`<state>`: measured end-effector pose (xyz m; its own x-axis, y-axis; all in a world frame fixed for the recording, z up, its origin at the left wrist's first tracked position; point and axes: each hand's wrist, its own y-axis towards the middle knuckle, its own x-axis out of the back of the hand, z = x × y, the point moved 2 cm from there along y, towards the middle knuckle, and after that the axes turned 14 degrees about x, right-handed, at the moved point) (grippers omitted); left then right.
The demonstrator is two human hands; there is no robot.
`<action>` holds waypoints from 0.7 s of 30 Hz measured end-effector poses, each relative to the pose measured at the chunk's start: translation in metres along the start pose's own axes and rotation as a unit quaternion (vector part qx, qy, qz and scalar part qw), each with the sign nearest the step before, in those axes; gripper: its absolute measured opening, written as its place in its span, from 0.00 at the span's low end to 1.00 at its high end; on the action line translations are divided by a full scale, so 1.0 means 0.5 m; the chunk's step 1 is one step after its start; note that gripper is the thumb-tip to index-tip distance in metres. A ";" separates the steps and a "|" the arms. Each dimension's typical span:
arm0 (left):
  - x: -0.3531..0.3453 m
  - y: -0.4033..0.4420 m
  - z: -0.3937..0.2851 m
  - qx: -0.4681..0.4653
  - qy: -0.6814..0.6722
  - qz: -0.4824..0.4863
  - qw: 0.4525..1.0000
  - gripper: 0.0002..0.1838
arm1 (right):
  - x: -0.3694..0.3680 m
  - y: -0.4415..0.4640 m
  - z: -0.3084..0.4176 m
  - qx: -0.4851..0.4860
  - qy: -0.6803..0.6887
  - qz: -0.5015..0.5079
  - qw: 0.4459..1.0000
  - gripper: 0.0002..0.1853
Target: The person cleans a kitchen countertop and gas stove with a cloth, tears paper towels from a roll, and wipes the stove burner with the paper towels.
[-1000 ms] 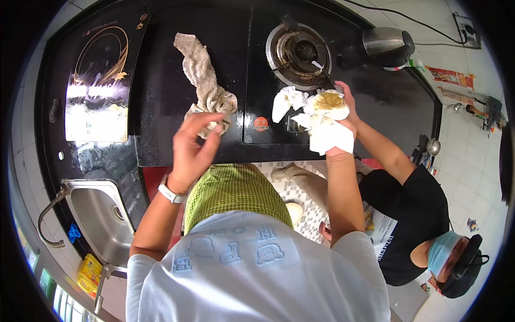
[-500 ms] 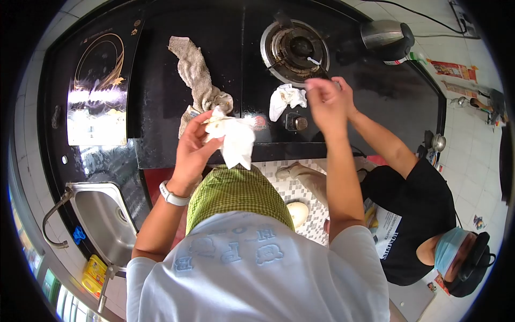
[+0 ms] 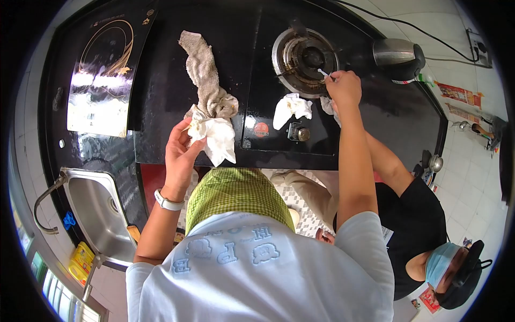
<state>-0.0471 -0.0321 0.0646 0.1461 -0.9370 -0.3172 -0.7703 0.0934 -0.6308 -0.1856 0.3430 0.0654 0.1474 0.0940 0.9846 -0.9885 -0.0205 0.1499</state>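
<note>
My left hand (image 3: 183, 146) pinches a crumpled white tissue (image 3: 215, 138) with yellowish stains, held at the near end of a twisted grey-beige rag (image 3: 203, 72) on the black counter. My right hand (image 3: 344, 87) is closed on a thin stick with a white tip (image 3: 322, 72), over the right side of the gas burner (image 3: 281, 59); its exact kind is unclear. Another crumpled white tissue (image 3: 291, 109) lies in front of the burner, near the stove knob (image 3: 301, 133). A greyish-white crumpled piece (image 3: 327, 106) shows beside my right wrist, partly hidden.
A co-worker in a black shirt (image 3: 410, 220) stands at the right; one forearm (image 3: 387, 161) reaches in behind mine. A kettle (image 3: 394, 56) stands at the back right. An induction cooktop (image 3: 104, 75) and a sink (image 3: 99, 214) are on the left.
My right hand has moved up and right to the burner and now grips the white-tipped stick. My left hand has shifted slightly left with the tissue. The co-worker's hand has gone behind my arm.
</note>
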 end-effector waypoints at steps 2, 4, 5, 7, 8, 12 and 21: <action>-0.003 0.003 0.001 0.000 0.003 0.000 1.000 0.25 | -0.026 0.025 -0.001 -0.018 -0.004 0.047 0.999 0.06; -0.014 0.001 -0.009 -0.002 0.003 -0.003 1.000 0.25 | -0.030 0.033 -0.013 -0.019 0.060 0.010 0.998 0.06; -0.015 0.001 -0.013 -0.003 0.001 -0.004 1.000 0.25 | -0.025 0.035 -0.027 0.000 0.130 -0.071 0.989 0.05; -0.012 0.001 -0.011 -0.003 0.001 -0.003 1.000 0.25 | 0.043 0.020 -0.015 -0.239 0.420 -0.111 0.869 0.07; -0.015 0.001 -0.016 -0.003 0.000 0.000 1.000 0.25 | 0.088 0.010 0.014 -0.235 0.444 -0.150 0.852 0.08; -0.028 0.003 -0.022 0.005 -0.003 0.008 1.000 0.25 | 0.102 -0.084 0.044 -0.243 0.627 -0.171 0.719 0.08; -0.060 -0.009 -0.025 0.023 0.033 0.106 0.994 0.27 | 0.077 -0.253 0.396 0.160 0.413 0.063 0.895 0.03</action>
<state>-0.0560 -0.0086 0.0859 -0.0594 -0.9143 -0.4006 -0.7501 0.3057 -0.5864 -0.0479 0.1523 0.1019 -0.1713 0.7706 0.6139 -0.9155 -0.3548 0.1899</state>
